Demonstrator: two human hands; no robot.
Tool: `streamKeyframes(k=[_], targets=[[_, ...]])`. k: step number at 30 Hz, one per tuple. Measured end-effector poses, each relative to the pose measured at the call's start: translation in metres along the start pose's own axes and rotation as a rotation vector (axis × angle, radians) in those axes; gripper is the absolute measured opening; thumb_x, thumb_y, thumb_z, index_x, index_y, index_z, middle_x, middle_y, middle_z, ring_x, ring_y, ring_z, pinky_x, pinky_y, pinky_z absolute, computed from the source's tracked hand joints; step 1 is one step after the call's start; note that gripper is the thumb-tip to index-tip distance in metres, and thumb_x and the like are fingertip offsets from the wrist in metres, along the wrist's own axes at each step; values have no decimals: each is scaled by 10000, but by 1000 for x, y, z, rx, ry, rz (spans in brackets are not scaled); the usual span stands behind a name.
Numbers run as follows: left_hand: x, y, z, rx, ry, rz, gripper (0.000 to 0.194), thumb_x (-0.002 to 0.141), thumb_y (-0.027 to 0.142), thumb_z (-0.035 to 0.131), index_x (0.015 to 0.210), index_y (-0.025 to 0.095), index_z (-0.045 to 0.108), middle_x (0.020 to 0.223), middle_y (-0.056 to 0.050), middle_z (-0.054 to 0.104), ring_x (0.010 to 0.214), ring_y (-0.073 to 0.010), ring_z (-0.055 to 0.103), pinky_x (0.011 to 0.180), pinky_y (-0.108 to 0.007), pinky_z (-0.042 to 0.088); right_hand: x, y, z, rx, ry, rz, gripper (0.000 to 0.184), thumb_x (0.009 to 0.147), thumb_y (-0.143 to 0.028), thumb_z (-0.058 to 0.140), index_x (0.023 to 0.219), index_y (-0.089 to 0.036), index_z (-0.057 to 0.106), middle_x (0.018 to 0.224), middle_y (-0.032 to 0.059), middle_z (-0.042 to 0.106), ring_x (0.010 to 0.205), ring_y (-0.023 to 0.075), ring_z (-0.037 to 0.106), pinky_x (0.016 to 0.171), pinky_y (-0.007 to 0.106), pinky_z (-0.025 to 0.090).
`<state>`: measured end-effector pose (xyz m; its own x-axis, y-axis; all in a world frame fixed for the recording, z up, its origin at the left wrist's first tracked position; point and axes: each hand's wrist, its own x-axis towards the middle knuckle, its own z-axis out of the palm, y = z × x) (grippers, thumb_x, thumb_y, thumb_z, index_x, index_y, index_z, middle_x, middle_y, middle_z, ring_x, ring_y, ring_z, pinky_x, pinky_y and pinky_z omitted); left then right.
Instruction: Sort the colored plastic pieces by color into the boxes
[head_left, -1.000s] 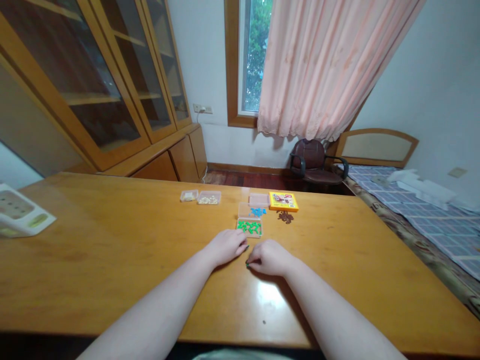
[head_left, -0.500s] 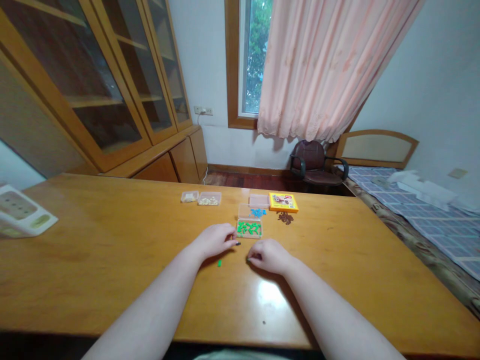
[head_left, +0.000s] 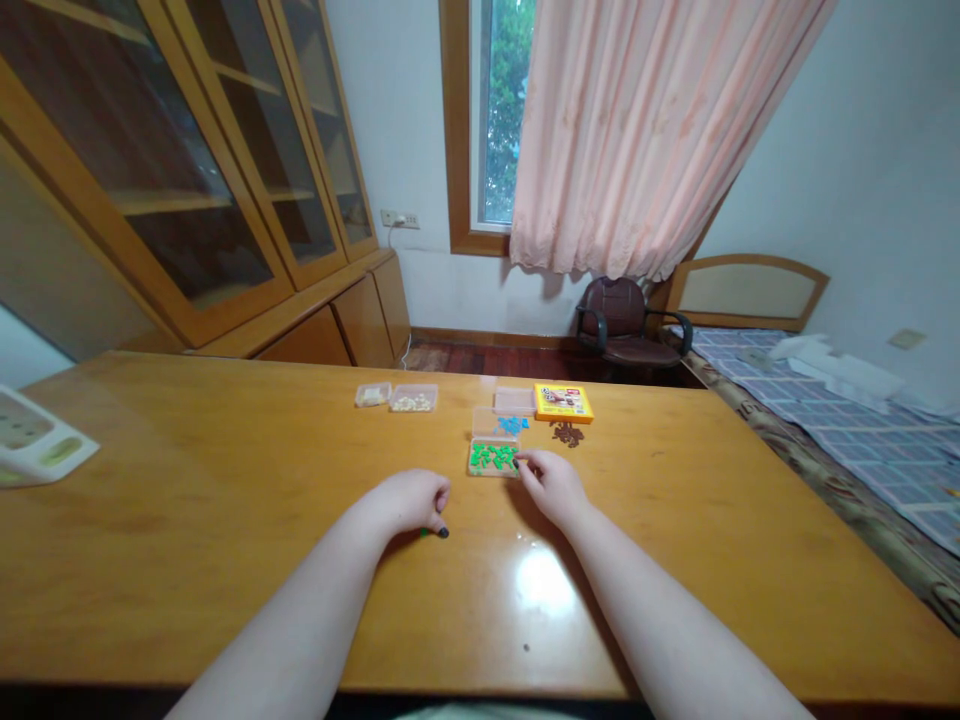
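On the table, my left hand (head_left: pixel 412 502) is closed low over a small green piece (head_left: pixel 424 532), its fingers curled and thumb pointing down; only a bit of that piece shows beside the thumb. My right hand (head_left: pixel 553 485) reaches the right edge of a clear plastic box (head_left: pixel 494 474), with thumb and forefinger pinched over its corner. Several small green pieces (head_left: pixel 491 457) fill this box, and its raised clear lid stands behind. What lies between the right fingertips is small and partly hidden, seemingly one of the green pieces.
Blue pieces (head_left: pixel 514 426) lie behind the green box, and brown pieces (head_left: pixel 567 434) in a heap to its right. Farther back are a yellow box (head_left: pixel 563 403) and a clear box of pale pieces (head_left: pixel 414 402). A white plastic object (head_left: pixel 45 440) stands at the left edge.
My right hand has gone forward from the tabletop to the green box's right edge. The left hand has drawn back from the box, down over the loose green piece.
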<state>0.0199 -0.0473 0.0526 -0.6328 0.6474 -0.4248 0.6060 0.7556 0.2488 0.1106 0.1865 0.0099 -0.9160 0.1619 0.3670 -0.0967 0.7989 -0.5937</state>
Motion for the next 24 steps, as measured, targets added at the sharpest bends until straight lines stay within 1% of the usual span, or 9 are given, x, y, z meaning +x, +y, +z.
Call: streamKeyframes(k=[4, 6, 9, 11, 12, 15, 19, 21, 24], targets=[[-15, -11, -10, -6, 7, -94, 425, 479, 498, 730, 770, 221, 591, 693, 15, 630, 618, -176, 552, 507, -244, 336, -1, 1, -1, 20, -3, -2, 255, 854, -306, 473, 933, -189, 686, 795, 57, 688, 691, 159, 602, 656, 260, 454], [-23, -14, -14, -8, -17, -141, 437, 475, 530, 716, 754, 213, 604, 689, 3, 639, 615, -186, 557, 513, -251, 354, 0, 3, -1, 33, 5, 2, 246, 850, -295, 480, 924, -187, 688, 814, 62, 693, 707, 163, 608, 666, 264, 460], [-30, -9, -13, -12, -111, -200, 408, 582, 589, 630, 648, 186, 622, 644, -43, 654, 595, -207, 583, 538, -279, 393, 0, 4, -1, 52, 11, 8, 236, 847, -291, 489, 912, -185, 689, 821, 62, 696, 714, 163, 614, 675, 265, 464], [-30, 1, -7, 12, -138, -215, 412, 692, 567, 554, 636, 168, 639, 658, -86, 673, 618, -235, 617, 577, -308, 424, 0, 3, -1, 61, 4, 0, 235, 851, -293, 489, 910, -185, 689, 817, 61, 696, 717, 163, 617, 675, 261, 463], [-30, 7, -3, 41, -115, -215, 392, 740, 524, 526, 676, 160, 655, 711, -112, 689, 663, -257, 637, 605, -325, 438, 0, 2, -1, 66, -3, -8, 235, 853, -293, 488, 908, -186, 690, 818, 61, 697, 722, 163, 619, 677, 259, 462], [-32, 26, 14, 152, 32, -208, 303, 844, 331, 434, 872, 136, 664, 921, -181, 690, 835, -308, 655, 685, -372, 461, 0, -1, -1, 69, -23, -36, 234, 862, -294, 481, 895, -195, 690, 826, 56, 699, 743, 161, 622, 687, 254, 459], [-42, 48, 43, 258, 140, -267, 333, 828, 76, 324, 1006, 119, 602, 849, -176, 678, 805, -287, 665, 664, -374, 474, 0, -1, -1, 38, -25, -41, 241, 872, -303, 475, 888, -196, 690, 817, 51, 694, 745, 157, 616, 687, 250, 450], [-45, 52, 55, 329, 225, -254, 351, 820, 41, 312, 1030, 111, 584, 841, -178, 664, 810, -278, 661, 674, -367, 474, 0, -1, -1, 28, -25, -31, 239, 870, -306, 478, 883, -198, 691, 807, 49, 691, 736, 157, 612, 681, 248, 446], [-43, 50, 61, 362, 268, -198, 312, 843, 64, 309, 978, 108, 587, 811, -167, 654, 799, -276, 656, 675, -368, 475, 0, 0, 1, 35, -27, -20, 231, 863, -307, 487, 866, -200, 692, 801, 48, 690, 733, 159, 610, 675, 248, 444]])
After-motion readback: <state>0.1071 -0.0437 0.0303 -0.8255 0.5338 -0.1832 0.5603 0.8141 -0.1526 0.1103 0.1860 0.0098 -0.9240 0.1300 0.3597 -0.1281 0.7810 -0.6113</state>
